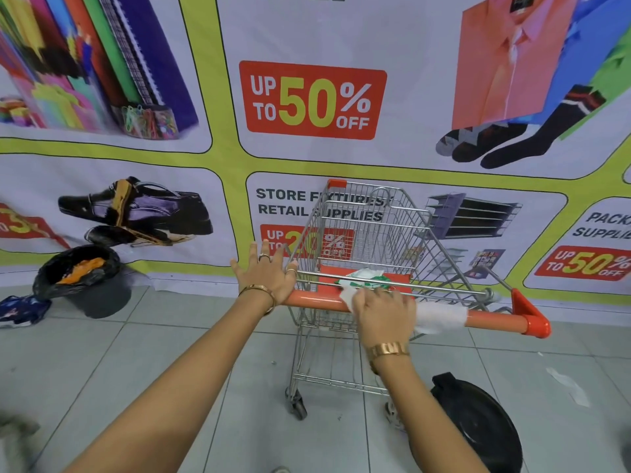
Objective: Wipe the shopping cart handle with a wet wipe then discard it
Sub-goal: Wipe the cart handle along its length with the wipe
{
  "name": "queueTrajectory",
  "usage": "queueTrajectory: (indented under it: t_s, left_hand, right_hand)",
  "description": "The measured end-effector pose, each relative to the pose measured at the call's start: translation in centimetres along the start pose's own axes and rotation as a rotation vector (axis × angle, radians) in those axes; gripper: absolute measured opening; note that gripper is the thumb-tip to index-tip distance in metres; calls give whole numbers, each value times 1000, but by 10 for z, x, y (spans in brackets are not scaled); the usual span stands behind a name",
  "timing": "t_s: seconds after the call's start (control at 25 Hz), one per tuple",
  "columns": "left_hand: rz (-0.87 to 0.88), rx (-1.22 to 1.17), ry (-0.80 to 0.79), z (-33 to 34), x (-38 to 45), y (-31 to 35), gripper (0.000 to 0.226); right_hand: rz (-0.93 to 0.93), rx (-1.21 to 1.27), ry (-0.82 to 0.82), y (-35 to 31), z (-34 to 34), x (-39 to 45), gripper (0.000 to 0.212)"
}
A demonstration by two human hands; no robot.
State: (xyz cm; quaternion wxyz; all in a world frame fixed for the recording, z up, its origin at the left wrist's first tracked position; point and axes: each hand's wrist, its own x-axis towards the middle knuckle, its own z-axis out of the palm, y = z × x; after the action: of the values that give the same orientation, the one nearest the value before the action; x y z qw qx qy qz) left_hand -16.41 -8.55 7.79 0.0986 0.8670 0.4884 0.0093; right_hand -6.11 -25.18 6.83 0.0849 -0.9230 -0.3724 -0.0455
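A wire shopping cart (372, 230) stands in front of me with an orange handle (495, 319) running left to right. A white wet wipe (440, 317) is draped over the handle's middle. My right hand (384, 317) presses on the wipe, fingers curled over it and the bar. My left hand (268, 274) rests with its palm on the handle's left end, fingers spread and pointing up. A green and white wipes packet (367, 279) lies on the cart's orange child seat just beyond the handle.
A black bin with a bag liner (85, 278) stands on the floor at the left by the wall banner. A black round lid (478, 425) lies at the lower right beside the cart's wheel. Grey tiled floor (170, 353) surrounds the cart.
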Motion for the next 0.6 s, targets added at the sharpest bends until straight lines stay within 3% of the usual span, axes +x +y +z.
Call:
queueTrajectory:
  t_s: [0.16, 0.32, 0.48, 0.6]
  left_hand:
    - [16, -26, 6, 2, -4, 6, 60]
    - [30, 19, 27, -1, -4, 3, 61]
    - [26, 49, 22, -2, -3, -2, 62]
    - [29, 39, 26, -3, -4, 1, 64]
  right_hand:
    - [83, -11, 20, -8, -1, -5, 40]
    - [-45, 72, 8, -50, 3, -2, 40]
    - [-15, 2, 51, 10, 1, -10, 63]
    - [150, 8, 29, 27, -2, -11, 45]
